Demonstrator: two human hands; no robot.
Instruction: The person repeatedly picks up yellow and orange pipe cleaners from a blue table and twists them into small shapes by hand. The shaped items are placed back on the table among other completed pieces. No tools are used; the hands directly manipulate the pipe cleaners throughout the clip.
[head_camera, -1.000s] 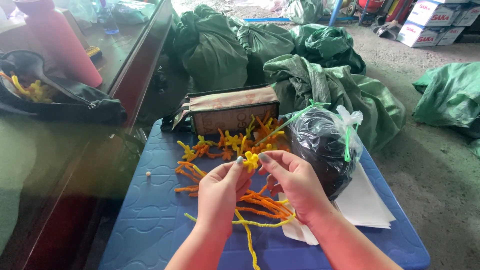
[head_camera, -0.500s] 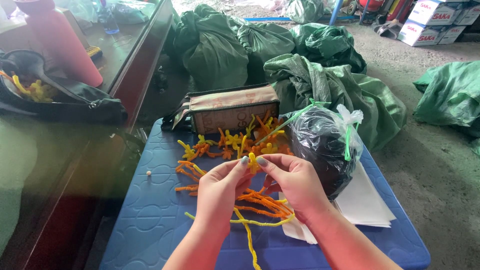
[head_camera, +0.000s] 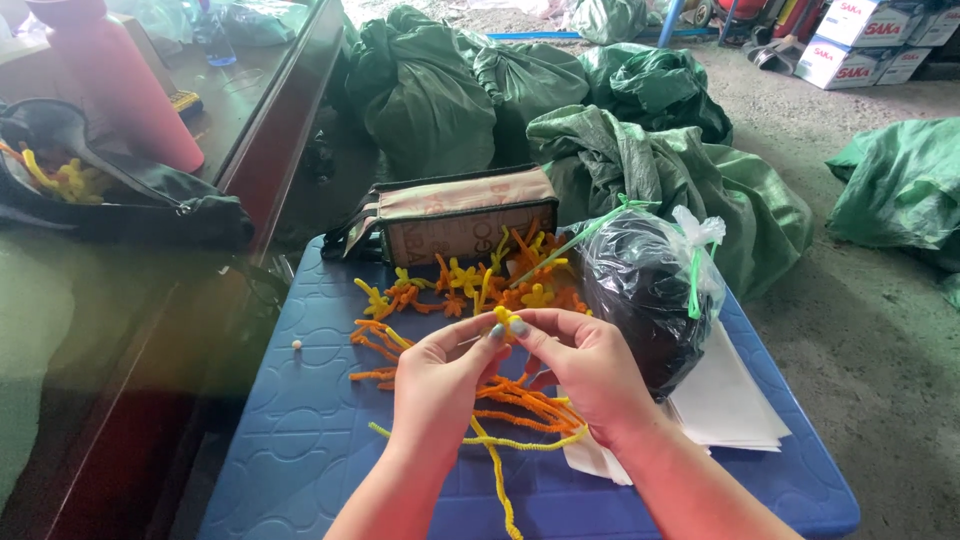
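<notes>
Both grips, left hand and right hand, pinched narrowly on a light, bendable yellow pipe-cleaner flower, best held at its centre.

Both forearms are bare, with no sleeves reaching into view. The left hand and the right hand wear no gloves, rings or wristbands. The fingernails are painted a pale blue-grey, seen on the fingertips of the left hand.

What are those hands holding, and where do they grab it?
Both hands, left hand and right hand, pinch a small yellow fuzzy pipe-cleaner flower between fingertips, just below its petals.
</notes>
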